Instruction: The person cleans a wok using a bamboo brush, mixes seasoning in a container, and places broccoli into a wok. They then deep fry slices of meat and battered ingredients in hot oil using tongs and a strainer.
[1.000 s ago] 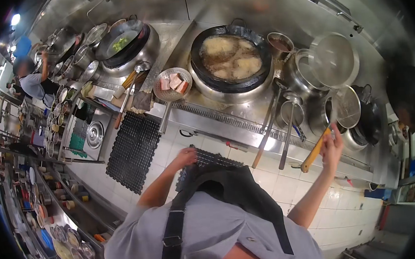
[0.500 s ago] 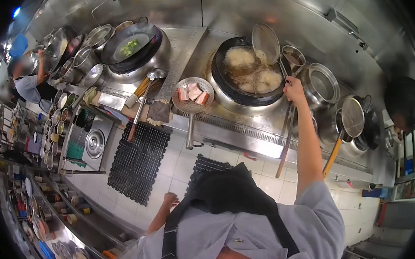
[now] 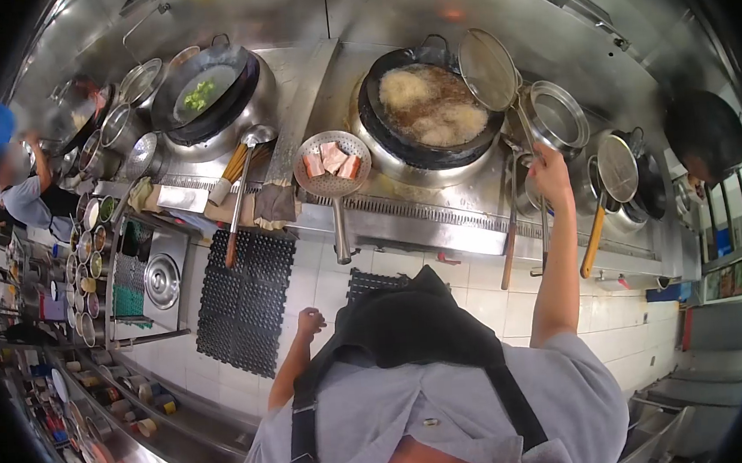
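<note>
My right hand (image 3: pixel 549 172) is closed on the handle of a round mesh strainer (image 3: pixel 488 68), which is held over the right edge of a black wok (image 3: pixel 429 107). Pale pieces of food (image 3: pixel 405 89) lie in bubbling oil in that wok. My left hand (image 3: pixel 310 321) hangs low over the floor at my left side, fingers curled, and whether anything is in them cannot be made out. Left of the wok, a perforated ladle (image 3: pixel 333 188) holds pieces of pink and white meat (image 3: pixel 349 166).
A second wok (image 3: pixel 210 86) with green vegetables stands on the left burner. A long-handled ladle (image 3: pixel 258 135) lies beside it. Pots (image 3: pixel 557 115) and a yellow-handled strainer (image 3: pixel 617 169) are at the right. A co-worker (image 3: pixel 29 199) stands far left.
My right hand has left the yellow-handled strainer and taken the other strainer, which has shifted from above the oil to the wok's right edge. My left hand has dropped lower.
</note>
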A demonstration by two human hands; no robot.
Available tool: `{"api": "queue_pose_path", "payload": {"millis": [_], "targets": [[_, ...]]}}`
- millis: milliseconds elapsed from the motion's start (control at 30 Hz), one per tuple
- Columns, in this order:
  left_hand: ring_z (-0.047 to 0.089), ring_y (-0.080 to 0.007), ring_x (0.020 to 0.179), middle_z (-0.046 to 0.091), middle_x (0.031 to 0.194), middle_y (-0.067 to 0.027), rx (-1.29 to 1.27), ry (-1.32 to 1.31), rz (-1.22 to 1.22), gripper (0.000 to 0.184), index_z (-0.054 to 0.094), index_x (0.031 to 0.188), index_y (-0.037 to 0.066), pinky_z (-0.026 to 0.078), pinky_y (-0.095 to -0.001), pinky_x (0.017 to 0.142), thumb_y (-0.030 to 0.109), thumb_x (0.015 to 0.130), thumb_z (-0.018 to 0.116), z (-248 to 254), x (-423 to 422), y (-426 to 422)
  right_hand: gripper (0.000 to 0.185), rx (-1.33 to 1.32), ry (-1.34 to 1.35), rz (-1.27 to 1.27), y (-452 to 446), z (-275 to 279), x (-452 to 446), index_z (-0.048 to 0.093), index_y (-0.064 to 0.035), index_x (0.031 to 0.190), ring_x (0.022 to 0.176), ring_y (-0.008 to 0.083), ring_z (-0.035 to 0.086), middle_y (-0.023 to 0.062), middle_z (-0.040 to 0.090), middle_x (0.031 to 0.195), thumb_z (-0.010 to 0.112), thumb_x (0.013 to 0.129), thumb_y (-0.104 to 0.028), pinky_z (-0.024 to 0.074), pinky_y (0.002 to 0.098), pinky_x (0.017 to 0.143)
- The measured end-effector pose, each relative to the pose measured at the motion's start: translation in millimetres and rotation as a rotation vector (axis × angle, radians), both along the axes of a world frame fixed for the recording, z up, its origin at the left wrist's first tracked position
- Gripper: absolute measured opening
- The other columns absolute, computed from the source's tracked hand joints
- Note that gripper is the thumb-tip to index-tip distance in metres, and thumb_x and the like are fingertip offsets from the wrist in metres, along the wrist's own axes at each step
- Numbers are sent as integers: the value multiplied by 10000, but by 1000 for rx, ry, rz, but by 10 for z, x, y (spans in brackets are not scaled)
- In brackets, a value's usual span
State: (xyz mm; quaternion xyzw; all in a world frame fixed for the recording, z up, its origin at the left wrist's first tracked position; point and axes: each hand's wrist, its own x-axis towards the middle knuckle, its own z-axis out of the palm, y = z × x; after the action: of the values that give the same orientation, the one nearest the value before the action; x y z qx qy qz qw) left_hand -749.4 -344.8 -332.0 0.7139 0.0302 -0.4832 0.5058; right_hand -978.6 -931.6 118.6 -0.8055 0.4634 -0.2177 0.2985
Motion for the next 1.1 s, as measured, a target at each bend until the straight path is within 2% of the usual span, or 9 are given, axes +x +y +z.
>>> {"api": "queue_pose_path", "payload": {"millis": [233,333,433,500,700,833,900,1000,1100], "targets": [[691,-222,718,702,818,-142,-23,-1098,-1309,163,693,874,45,544,-367,603,128,739,656,-630,-286,427,441,-149,32,59,-350,-67,-115,565,46,1299,627,174,602,108,636,728,499,864,10,473,319,621],[688,-229,721,708,809,-154,69,-688,-762,198,705,884,20,540,-366,616,135,730,656,-590,-520,382,443,-206,40,79,-521,-114,-232,560,37,1313,629,171,599,106,634,729,512,875,-10,474,319,626],[684,-237,724,713,800,-166,95,-504,-438,235,717,893,-5,535,-365,630,142,720,656,-130,-676,71,453,-132,46,62,-549,-67,-288,546,20,1337,616,153,582,91,629,727,512,887,-18,466,310,601],[673,-235,674,711,779,-164,160,-397,-365,241,710,917,-24,526,-357,591,131,742,649,360,-789,-263,465,-79,66,57,-614,-74,-307,532,1,1359,594,127,554,71,622,722,488,896,-13,443,299,546],[647,-195,591,687,713,-141,149,-277,-253,213,693,926,-32,513,-326,531,106,773,637,610,-890,-540,449,-10,129,159,-926,-372,-262,533,36,1326,460,144,504,80,600,686,473,883,-5,402,314,406],[657,-202,606,690,717,-149,226,-227,-217,223,699,920,-35,530,-338,559,125,773,645,716,-959,-518,341,472,84,256,-749,-38,-188,544,76,1202,417,109,462,84,573,657,515,873,-12,359,276,347],[668,-215,627,700,739,-166,231,-259,-230,239,708,917,-39,542,-352,586,142,769,655,631,-1020,-422,194,648,81,262,-632,155,-125,580,78,1039,422,93,455,96,563,657,540,873,-13,343,270,344],[685,-237,669,714,776,-184,208,-354,-275,269,723,912,-40,553,-369,628,174,755,679,140,-1096,-177,306,820,43,285,-599,169,-66,541,72,1160,413,47,414,64,574,680,562,879,-46,315,216,334],[695,-250,713,723,799,-179,247,-331,-211,297,731,911,-35,554,-370,665,206,741,703,-104,-1213,-87,200,948,-59,281,-459,85,34,570,53,1054,411,31,392,53,572,698,592,910,-84,298,201,335]]}}
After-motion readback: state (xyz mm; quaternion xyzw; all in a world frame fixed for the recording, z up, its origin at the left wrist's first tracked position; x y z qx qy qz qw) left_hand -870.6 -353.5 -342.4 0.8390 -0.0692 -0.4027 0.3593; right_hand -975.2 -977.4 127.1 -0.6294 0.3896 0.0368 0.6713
